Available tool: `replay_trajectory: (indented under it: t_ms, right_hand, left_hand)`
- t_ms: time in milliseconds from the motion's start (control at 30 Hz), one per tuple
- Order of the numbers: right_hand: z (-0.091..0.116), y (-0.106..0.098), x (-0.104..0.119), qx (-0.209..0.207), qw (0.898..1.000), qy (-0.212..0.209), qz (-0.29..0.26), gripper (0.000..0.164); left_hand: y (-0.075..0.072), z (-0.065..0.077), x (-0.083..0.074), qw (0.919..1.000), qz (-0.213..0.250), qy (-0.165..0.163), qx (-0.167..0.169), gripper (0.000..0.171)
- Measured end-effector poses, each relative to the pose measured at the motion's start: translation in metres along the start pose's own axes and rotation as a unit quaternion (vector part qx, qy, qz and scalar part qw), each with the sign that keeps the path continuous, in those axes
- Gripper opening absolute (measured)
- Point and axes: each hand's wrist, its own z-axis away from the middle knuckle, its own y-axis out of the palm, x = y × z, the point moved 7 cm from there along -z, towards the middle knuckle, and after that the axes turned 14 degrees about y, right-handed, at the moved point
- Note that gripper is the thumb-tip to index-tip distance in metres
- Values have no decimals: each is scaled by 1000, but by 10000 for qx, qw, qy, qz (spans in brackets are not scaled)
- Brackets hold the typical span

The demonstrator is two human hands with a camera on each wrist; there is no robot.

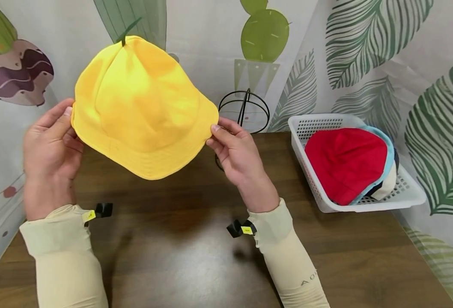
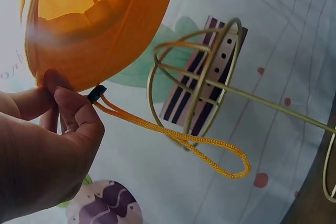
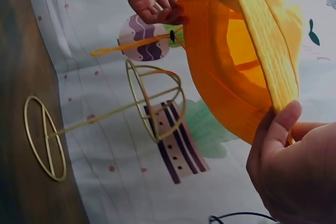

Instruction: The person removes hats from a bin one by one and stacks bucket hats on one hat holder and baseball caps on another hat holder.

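A yellow bucket hat [image 1: 145, 98], with a green stem and leaf on its crown, is held up above the table. My left hand [image 1: 53, 145] pinches the brim at its left side, thumb in front. At the other side, my right hand [image 1: 239, 154] pinches the brim between thumb and fingers. From below, both wrist views show the hat's hollow inside. A looped orange cord [image 2: 152, 125] with a black toggle [image 2: 96, 94] hangs from the hat beside my left hand. Beyond the hat stands a gold wire hat stand [image 3: 94, 119], hidden in the head view.
Behind my right hand is a black wire hat stand [image 1: 244, 107]. A white plastic basket [image 1: 415, 199] at the table's right holds a red hat [image 1: 346, 162], a light blue one beneath and other dark and cream fabric. A patterned curtain [image 1: 203, 30] backs the wooden table [image 1: 165, 273].
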Motion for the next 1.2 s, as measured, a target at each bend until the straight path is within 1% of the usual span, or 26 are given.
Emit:
replay_trajectory:
  t_ms: [133,267,367,433,533,600,733,900,1033,1200]
  right_hand:
    - [-9,2,-11,13,9999,169,-17,16]
    - [-19,1,-20,-21,9996,278,40,14]
    - [-27,2,-25,-7,9995,308,36,22]
    - [-31,2,-27,-4,9995,308,46,28]
    - [-37,2,-31,-73,9997,220,91,36]
    - [-40,2,-33,-151,9997,136,154,39]
    - [-47,1,-39,-281,9994,-27,222,39]
    - [-52,2,-43,-368,9990,-171,173,38]
    - [-57,4,-46,-392,9990,-156,129,37]
    - [-65,6,-51,-352,9994,-57,48,41]
  left_hand:
    - [-10,-4,1,9999,-29,-38,-147,31]
    - [-18,-7,2,9997,-158,-42,-205,32]
    - [-23,-10,3,9994,-234,-13,-240,32]
    - [-27,-12,4,9994,-192,16,-281,31]
    - [-32,-15,4,9993,-132,46,-333,29]
    - [-36,-16,4,9992,-129,50,-379,28]
    - [-43,-16,4,9986,-229,66,-479,28]
    - [-48,-17,7,9968,-484,-44,-638,29]
    - [-51,-20,9,9950,-627,-76,-772,27]
    - [-57,-23,9,9937,-585,-72,-953,26]
